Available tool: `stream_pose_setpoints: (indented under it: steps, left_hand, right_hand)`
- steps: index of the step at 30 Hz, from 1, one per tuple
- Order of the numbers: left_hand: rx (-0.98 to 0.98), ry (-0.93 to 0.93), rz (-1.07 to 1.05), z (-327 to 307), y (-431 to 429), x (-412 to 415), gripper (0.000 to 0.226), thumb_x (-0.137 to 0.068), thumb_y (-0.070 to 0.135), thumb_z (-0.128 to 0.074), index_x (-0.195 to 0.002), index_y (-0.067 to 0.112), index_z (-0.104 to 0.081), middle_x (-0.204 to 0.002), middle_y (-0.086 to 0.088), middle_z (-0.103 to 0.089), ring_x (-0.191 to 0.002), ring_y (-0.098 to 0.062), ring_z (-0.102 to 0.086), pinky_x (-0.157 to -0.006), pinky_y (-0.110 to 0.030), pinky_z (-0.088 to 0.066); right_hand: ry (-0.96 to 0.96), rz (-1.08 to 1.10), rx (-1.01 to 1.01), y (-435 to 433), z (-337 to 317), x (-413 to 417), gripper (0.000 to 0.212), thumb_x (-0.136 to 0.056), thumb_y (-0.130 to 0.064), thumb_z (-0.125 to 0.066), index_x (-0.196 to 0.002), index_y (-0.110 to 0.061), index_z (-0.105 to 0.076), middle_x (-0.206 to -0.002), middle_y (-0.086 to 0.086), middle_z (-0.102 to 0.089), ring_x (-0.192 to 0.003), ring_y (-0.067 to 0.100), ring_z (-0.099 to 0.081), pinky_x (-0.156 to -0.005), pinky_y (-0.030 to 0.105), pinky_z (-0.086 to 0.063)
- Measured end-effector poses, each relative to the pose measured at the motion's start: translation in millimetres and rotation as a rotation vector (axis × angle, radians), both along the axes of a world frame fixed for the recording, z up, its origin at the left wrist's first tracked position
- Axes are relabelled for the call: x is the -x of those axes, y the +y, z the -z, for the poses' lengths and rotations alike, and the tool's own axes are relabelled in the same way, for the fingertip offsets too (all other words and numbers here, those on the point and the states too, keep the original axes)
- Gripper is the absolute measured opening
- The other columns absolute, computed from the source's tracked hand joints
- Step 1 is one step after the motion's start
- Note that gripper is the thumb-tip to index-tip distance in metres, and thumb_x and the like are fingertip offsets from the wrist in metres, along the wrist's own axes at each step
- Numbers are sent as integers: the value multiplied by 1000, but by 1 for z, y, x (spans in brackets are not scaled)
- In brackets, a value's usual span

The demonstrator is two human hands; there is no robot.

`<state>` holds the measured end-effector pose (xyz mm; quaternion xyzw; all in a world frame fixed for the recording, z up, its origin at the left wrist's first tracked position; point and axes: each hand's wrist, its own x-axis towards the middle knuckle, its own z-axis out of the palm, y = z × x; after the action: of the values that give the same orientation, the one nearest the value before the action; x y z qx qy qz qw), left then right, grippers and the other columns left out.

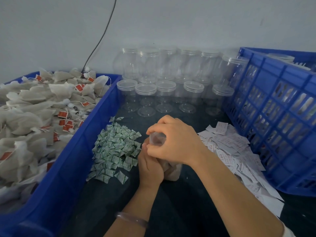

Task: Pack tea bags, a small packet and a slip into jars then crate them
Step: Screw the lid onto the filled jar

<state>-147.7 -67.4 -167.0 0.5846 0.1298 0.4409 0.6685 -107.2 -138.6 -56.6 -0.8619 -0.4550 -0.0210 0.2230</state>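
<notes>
**Jar held in both hands**

Head view: I see the jar (173, 171), clear and stuffed with pale tea bags. It stands on the dark table (188, 206) between green packets (116, 147) and white slips (227, 144). The left hand (150, 166) wraps its side, and the right hand (174, 141) curls its fingers over the top.

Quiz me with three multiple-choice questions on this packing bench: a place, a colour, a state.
1. Where is the packet pile? A left of the held jar; B right of it; C on top of it.
2. What colour is the tea-bag crate? A green; B blue; C grey.
3. What is the jar's state? A lying untouched; B crated; C held by both hands.
Answers: A, packets lie left of it; B, its wall is blue; C, left hand wraps its body, right hand covers its top.
</notes>
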Motion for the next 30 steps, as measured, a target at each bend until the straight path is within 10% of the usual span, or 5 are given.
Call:
stream_pose_setpoints:
  steps: [11,18,25,30]
  left_hand:
    - [-1,33,54,-9,7,2,53,-94,47,-24,-73,39,-72,-70,7,-71,-68,-3,-65,-65,-20,-50]
    - [91,31,83,-10,5,3,54,-93,46,-25,-77,24,-72,-74,-4,-71,-77,-23,-67,-78,-55,-50]
    - [23,53,5,-10,2,4,53,-107,15,-19,-77,13,-62,-62,8,-68,-58,1,-61,-55,-14,-46]
    - [42,51,28,-11,4,4,51,-104,29,-22,-80,12,-63,-66,1,-68,-65,-10,-64,-61,-26,-50]
  right_hand:
    - [44,-125,11,-8,-1,-4,39,-65,-54,-55,-102,-48,-65,-105,-24,-48,-99,3,-46,-76,18,-29]
    - [28,-74,1,-3,1,-1,40,-66,-58,-55,-103,-46,-65,-108,-22,-49,-97,5,-44,-72,19,-29]
    - [-20,34,-30,2,6,6,34,-77,-55,-62,-109,-43,-64,-114,-17,-52,-103,10,-47,-74,26,-32]
    - [-33,-16,-12,0,4,4,35,-77,-53,-62,-110,-42,-64,-113,-18,-51,-102,11,-46,-73,27,-32]
